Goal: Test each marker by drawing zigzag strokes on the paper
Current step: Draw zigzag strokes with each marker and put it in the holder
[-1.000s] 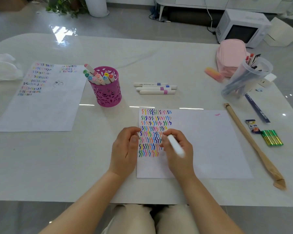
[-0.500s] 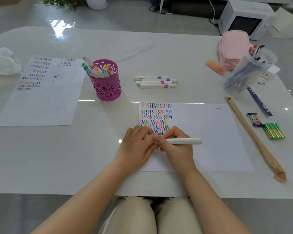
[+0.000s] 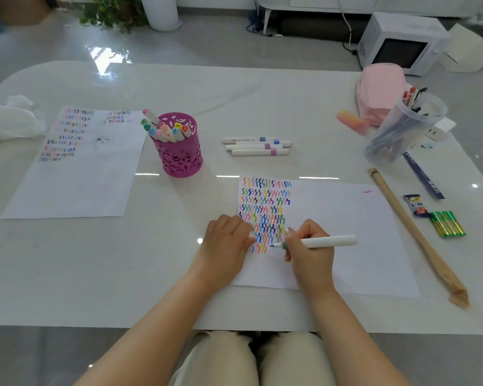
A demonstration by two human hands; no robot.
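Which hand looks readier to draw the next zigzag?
Right. The right hand grips the uncapped marker, tip beside the lowest strokes on the paper; the left hand rests at the paper's edge.

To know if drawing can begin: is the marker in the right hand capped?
No, the marker in the right hand shows its bare green tip.

Right hand (image 3: 310, 253) pinches marker (image 3: 328, 242) (uncapped tip beside lowest zigzag row (image 3: 258, 247)); left hand (image 3: 225, 243), curled, rests on paper (image 3: 346, 232).
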